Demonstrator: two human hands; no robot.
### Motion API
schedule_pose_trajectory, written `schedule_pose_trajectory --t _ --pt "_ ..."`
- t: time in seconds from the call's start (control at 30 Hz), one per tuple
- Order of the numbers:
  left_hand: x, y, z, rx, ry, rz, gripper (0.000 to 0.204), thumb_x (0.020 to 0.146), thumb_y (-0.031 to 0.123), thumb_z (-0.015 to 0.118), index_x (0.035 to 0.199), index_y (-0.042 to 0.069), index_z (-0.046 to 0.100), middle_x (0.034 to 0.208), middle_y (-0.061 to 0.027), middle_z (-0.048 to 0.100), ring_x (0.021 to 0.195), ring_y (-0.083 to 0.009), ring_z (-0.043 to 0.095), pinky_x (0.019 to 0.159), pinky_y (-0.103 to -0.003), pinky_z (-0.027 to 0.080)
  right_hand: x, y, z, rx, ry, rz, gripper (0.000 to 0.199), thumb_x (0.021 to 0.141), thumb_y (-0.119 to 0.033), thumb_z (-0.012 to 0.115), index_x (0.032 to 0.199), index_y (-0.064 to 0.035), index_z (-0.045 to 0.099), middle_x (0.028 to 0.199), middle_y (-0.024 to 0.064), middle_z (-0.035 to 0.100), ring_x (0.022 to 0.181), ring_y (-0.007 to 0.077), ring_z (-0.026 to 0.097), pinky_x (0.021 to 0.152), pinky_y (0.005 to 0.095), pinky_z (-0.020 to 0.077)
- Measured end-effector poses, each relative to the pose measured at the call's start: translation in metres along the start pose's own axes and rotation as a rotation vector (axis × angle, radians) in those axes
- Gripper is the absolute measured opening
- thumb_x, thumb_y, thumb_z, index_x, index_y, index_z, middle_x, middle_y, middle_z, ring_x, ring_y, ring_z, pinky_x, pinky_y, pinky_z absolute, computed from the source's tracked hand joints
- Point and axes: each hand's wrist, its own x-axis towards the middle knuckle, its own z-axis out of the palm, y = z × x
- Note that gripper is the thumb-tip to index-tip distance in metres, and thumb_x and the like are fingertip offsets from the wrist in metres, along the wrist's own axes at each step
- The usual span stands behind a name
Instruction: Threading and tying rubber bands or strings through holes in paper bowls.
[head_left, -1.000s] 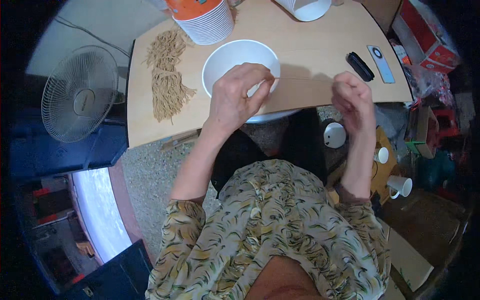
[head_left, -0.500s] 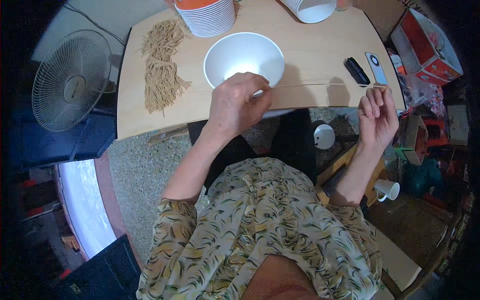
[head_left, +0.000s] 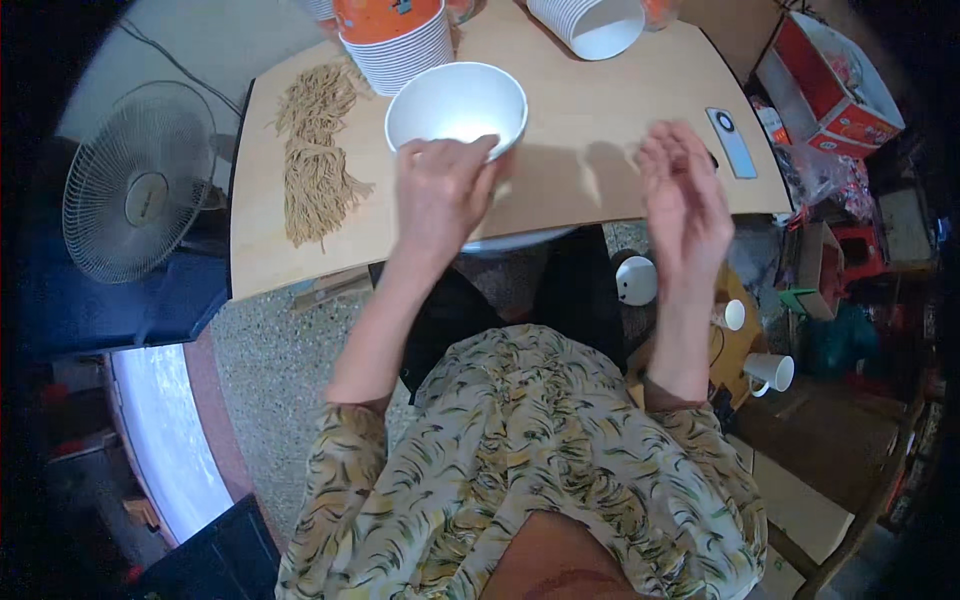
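A white paper tub [head_left: 456, 95] is near the middle of the table, tipped slightly, its mouth facing up. My left hand [head_left: 440, 190] is closed over its near rim, fingers curled inside. To the right, my right hand [head_left: 687, 200] is raised over the table's front edge, slightly blurred, fingers stretched out and nothing visible in it. It covers most of a small black object [head_left: 714, 160]. Bundles of beige string [head_left: 318, 190] lie on the left of the table. Behind the tub stands a stack of orange-and-white tubs [head_left: 402, 60].
Another stack of white tubs [head_left: 590, 28] lies on its side at the back. A phone [head_left: 732, 142] is on the right of the wooden table [head_left: 570, 120]. A fan [head_left: 145, 190] stands left; a red box [head_left: 835, 100] is beyond the right edge. White cups [head_left: 770, 372] are low on the right.
A thin strand stretched between my hands is no longer visible. My left hand has gone onto the tub's rim, and the tub has shifted left. My right hand has moved left and opened.
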Motion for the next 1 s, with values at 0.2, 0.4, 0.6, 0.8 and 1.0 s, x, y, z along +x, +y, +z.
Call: schedule_pose_trajectory --t 0.2,0.4,0.6,0.8,1.0 --pt "0.012 0.046 0.028 -0.875 0.004 -0.285 0.033 0.089 0.012 0.069 0.119 0.001 0.061 0.107 -0.0092 0.068 0.094 -0.0159 0.065 0.066 -0.028 0.054 0.0 0.04 0.033 -0.121 -0.041 0.066 0.04 0.097 -0.009 0.038 0.13 0.0137 0.042 0.134 0.0255 0.049 0.125 0.0317 0.049 0.11 0.043 0.0348" --pt "-0.007 0.048 0.022 -1.547 -0.26 -0.738 0.032 0.091 0.013 0.067 0.12 0.0 0.061 0.094 -0.0044 0.068 0.078 -0.0093 0.064 0.063 -0.024 0.052 -0.007 0.058 0.034 -0.137 -0.012 0.162 0.034 0.099 -0.011 0.046 0.126 0.0094 0.049 0.125 0.0201 0.056 0.111 0.0225 0.057 0.099 0.0355 0.044" --pt "-0.036 0.024 -0.001 -1.277 -0.459 -0.705 0.021 0.093 0.015 0.065 0.105 -0.001 0.07 0.081 -0.0019 0.067 0.07 -0.0079 0.061 0.061 -0.021 0.048 0.002 0.067 0.009 -0.129 0.036 0.143 0.024 0.095 -0.003 0.054 0.116 0.0082 0.056 0.109 0.0154 0.063 0.089 0.0149 0.06 0.084 0.0278 0.0486" --pt "-0.064 0.002 -0.011 -1.279 -0.268 -0.882 0.014 0.092 0.011 0.067 0.1 0.0 0.071 0.082 -0.0027 0.069 0.069 -0.0069 0.06 0.058 -0.02 0.046 -0.006 0.079 0.004 -0.134 0.103 0.184 0.025 0.095 -0.003 0.055 0.118 0.0081 0.056 0.109 0.0142 0.064 0.085 0.0125 0.061 0.08 0.0261 0.0498" --pt "-0.06 0.009 -0.035 -0.688 -0.371 -0.532 0.011 0.088 0.007 0.069 0.094 -0.002 0.07 0.079 -0.007 0.069 0.065 -0.0118 0.061 0.059 -0.026 0.049 -0.022 0.084 0.013 -1.806 -0.053 -0.42 0.034 0.093 -0.014 0.057 0.125 -0.0032 0.055 0.124 0.0247 0.056 0.127 0.0415 0.045 0.112 0.0527 0.0258"
